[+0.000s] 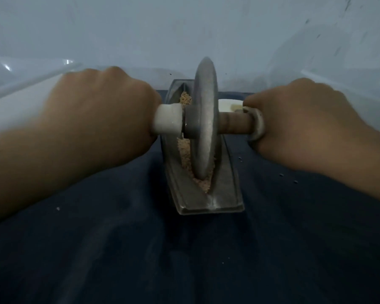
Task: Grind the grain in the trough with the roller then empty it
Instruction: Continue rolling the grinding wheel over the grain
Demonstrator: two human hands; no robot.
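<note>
A dark blue cloth covers the surface, and a white wall is behind it. Few small crumbs lie on the cloth at the right. A white dish with something pale inside is partly hidden behind the roller. The metal trough stands in the middle of the cloth and holds crushed grain. The roller stands upright in its groove. The left grip clenches the white handle end, and the right grip clenches the brown handle.
</note>
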